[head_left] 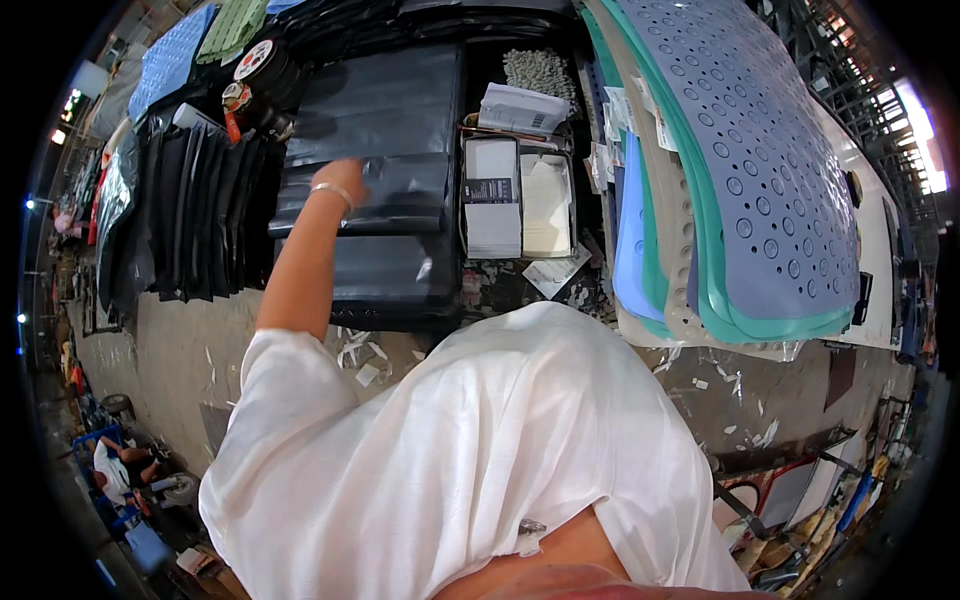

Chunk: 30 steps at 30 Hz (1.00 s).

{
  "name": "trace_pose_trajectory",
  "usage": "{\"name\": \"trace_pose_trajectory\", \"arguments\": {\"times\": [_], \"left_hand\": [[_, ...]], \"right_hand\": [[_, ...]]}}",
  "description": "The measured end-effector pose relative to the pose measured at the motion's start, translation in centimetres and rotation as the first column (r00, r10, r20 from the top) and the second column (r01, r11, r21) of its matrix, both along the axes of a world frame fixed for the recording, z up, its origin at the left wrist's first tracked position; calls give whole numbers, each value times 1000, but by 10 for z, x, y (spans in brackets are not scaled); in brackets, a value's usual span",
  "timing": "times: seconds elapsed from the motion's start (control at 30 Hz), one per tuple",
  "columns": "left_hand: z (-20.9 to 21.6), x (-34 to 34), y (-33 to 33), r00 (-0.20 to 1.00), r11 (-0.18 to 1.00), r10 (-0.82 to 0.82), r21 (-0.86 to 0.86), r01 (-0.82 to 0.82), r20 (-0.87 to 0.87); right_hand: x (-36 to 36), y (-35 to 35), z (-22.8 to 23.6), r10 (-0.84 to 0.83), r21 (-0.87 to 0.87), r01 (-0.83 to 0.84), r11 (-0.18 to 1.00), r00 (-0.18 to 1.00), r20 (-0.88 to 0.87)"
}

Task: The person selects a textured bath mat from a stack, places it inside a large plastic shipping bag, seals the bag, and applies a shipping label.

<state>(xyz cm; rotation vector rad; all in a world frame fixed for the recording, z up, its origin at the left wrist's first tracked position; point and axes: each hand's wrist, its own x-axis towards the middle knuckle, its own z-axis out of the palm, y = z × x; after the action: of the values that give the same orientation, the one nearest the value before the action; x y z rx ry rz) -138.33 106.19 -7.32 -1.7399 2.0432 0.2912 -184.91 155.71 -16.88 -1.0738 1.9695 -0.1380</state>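
Note:
My left hand [345,180], with a bracelet at its wrist, rests over a pile of glossy black plastic bags [370,270]. Its fingers are curled down at a raised fold of the top bag [405,185] and look closed on it, though the fingertips are partly hidden. The fold runs across the pile from side to side. Right of the pile stands an open box [492,225] of white cards or labels, beside another box [546,205] with cream-coloured slips. My right hand is outside the picture.
Folded black bags [190,215] stand packed at the left. Behind them lie a tape roll [260,62] and a tape dispenser [240,105]. Blue-grey and teal suction-cup mats [745,190] overhang the table's right side. Paper scraps [368,374] litter the floor; a seated person [115,470] is far left.

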Motion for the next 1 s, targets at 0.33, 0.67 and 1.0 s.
{"name": "trace_pose_trajectory", "arguments": {"times": [0.33,0.67,1.0], "left_hand": [[-66,-4,-56,973,972,-227,45,229,-37],[-8,45,157,879,879,-476,-29,475,-32],[-112,53,148,886,869,-408,-392,302,-221]], "right_hand": [[-5,-25,47,107,135,-78,988,968,-227],[58,-73,154,-161,-407,137,903,987,-26],[11,-163,222,-183,-400,-555,729,405,-896]]}}
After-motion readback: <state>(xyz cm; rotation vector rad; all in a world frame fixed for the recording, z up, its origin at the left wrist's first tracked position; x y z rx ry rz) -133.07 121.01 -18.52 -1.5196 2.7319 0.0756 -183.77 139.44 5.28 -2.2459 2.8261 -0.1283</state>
